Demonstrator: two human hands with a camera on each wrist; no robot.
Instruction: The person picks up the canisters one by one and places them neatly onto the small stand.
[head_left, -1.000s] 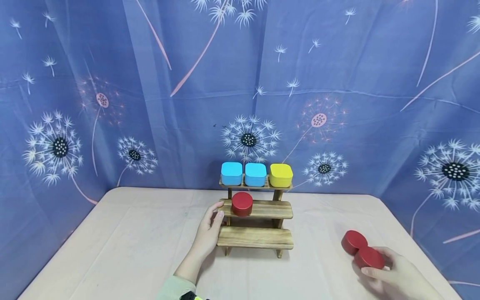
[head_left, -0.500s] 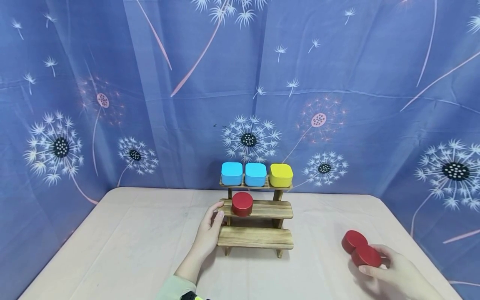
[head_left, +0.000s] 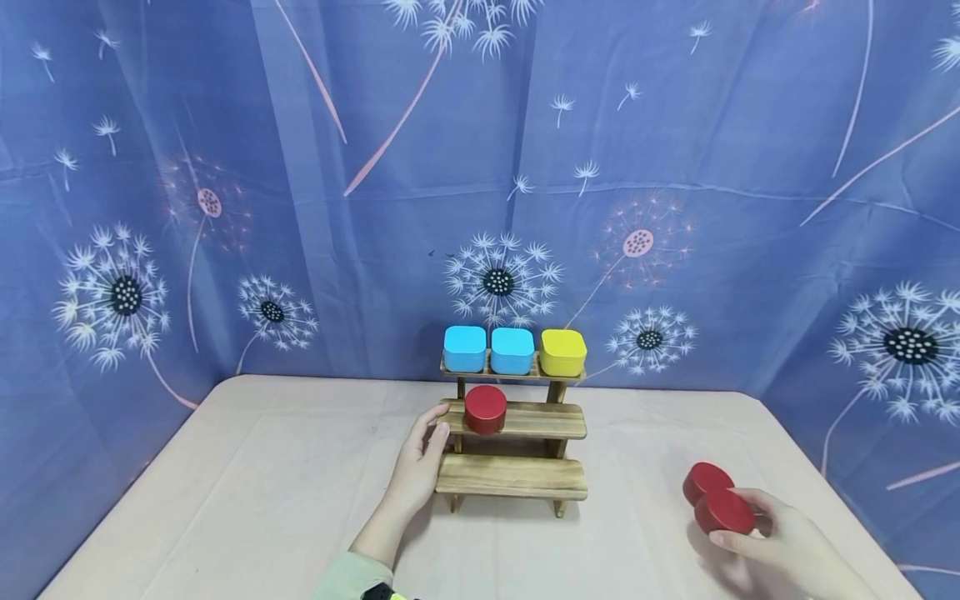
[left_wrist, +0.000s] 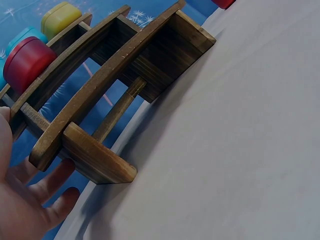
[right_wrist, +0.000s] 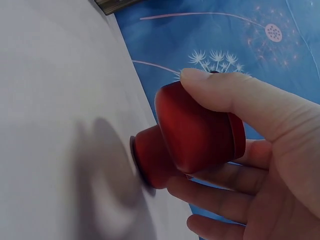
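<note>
- Right hand [head_left: 780,554]: gripped red round tin [head_left: 723,512], lifted, touching or just beside second red tin [head_left: 707,481]
- Left hand [head_left: 416,467]: fingers straight, resting against wooden stepped rack [head_left: 517,475]
- Rack lay well left of held tin

Head looks down; wrists close on shelf [head_left: 512,439]

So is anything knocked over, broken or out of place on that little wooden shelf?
Nothing stands out. The wooden shelf stands level, its three square tins and one red tin upright. The right hand grips another red tin.
</note>
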